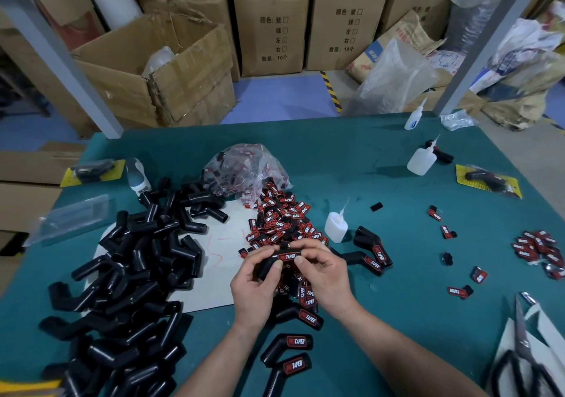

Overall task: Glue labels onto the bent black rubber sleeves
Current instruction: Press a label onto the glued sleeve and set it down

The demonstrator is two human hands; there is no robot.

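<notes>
Teal work table (367, 158), cardboard boxes (269, 29) stacked behind it. At centre, both hands hold one bent black sleeve (269, 266) above the table. The left hand (255, 286) grips its lower leg, fingers curled round it. The right hand (324, 271) pinches the upper leg, thumb and fingers at the end of the red-and-black label (289, 256) on that leg. Loose labels (281, 219) lie heaped just beyond the hands, a glue bottle (335, 225) upright beside them. Unlabelled sleeves (128, 274) are piled to the left. Labelled sleeves (287, 347) lie near the forearms. Scissors (526, 363) rest at the right edge.
</notes>
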